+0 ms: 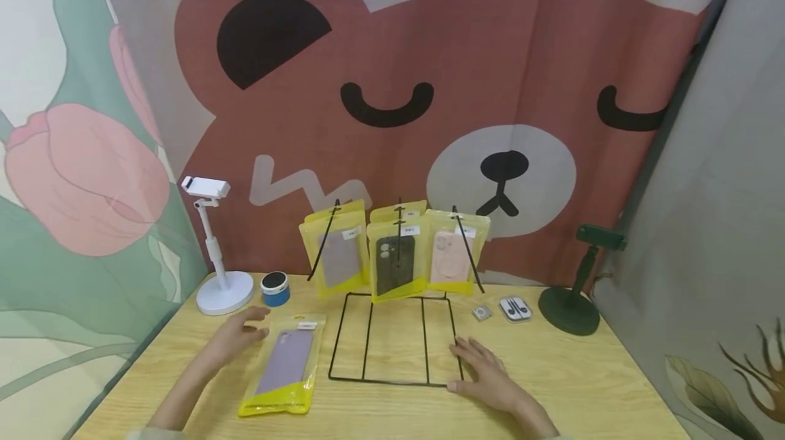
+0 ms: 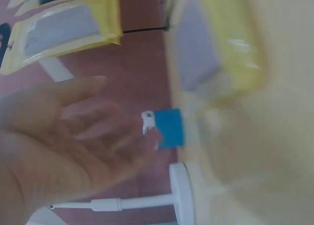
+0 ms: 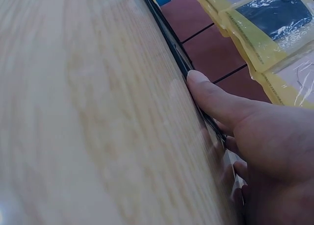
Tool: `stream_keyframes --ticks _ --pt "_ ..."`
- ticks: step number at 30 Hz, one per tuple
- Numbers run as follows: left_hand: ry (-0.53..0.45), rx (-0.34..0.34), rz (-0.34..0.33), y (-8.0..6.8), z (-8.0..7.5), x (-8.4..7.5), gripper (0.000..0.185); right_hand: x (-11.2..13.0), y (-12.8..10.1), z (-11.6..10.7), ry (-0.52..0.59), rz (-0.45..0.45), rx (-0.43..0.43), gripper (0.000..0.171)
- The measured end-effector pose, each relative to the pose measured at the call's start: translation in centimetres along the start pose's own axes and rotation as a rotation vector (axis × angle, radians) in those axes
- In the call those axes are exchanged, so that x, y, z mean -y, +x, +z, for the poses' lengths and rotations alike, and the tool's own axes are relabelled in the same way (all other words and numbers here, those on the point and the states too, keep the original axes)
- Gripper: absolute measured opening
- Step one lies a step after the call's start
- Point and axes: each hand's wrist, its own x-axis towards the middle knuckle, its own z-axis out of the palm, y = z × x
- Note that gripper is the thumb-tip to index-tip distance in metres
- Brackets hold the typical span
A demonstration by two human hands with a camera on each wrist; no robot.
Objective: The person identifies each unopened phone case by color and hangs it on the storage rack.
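My left hand (image 1: 236, 338), fingers spread and holding nothing, hovers beside a yellow-edged clear pouch with a purple phone case (image 1: 285, 362) lying on the table. In the left wrist view the palm (image 2: 64, 151) faces up near that pouch. My right hand (image 1: 484, 375) rests on the right front corner of a black wire display rack (image 1: 425, 341), thumb at the front wire. The right wrist view shows its thumb (image 3: 216, 95) against the rack's base. On the rack's upright hooks hang several pouched phone cases, among them a black one (image 1: 394, 263) and a pink one (image 1: 450, 259).
A blue speaker (image 1: 276, 295) and a white phone stand (image 1: 224, 292) stand at the back left. Small silver clip device (image 1: 481, 312), boxed earphones (image 1: 515, 308) and a dark green phone stand (image 1: 569, 310) are at the right. A bear-print curtain (image 1: 490, 52) hangs behind.
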Motion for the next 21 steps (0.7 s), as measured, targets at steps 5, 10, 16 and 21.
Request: stream_keyframes --ticks 5,10,16,21 --pt "0.203 0.073 -0.165 -2.8 1.1 1.4 0.051 0.1 -0.1 0.1 -0.005 -0.005 -0.013 0.075" --pt "0.326 0.078 -0.214 -3.2 2.4 1.2 0.059 0.1 -0.1 0.1 -0.001 -0.010 -0.027 0.074" --pt "0.471 0.091 -0.285 -3.1 4.5 -0.3 0.071 0.1 -0.3 0.2 -0.003 -0.022 -0.023 0.073" --pt "0.523 0.088 -0.315 -2.7 5.6 -1.2 0.078 0.1 -0.1 0.0 0.002 -0.012 -0.011 0.074"
